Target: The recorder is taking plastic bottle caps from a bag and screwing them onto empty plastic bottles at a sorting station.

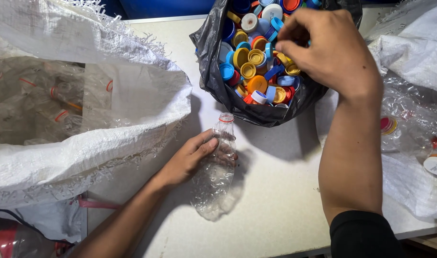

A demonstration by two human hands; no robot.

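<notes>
From the head camera, you have one crushed clear plastic bottle [214,167] lying uncapped on the white table [275,191], your left hand [192,157] wrapped around its upper body just below the neck. Your right hand [323,48] reaches into the one black plastic bag of coloured bottle caps [256,71], fingertips pinched together, possibly on a cap. Two white woven sacks [108,124] flank you.

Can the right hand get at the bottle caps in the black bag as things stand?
Probably yes: the right hand is already over the open black bag, fingertips down among the loose bottle caps, with nothing covering them.
</notes>
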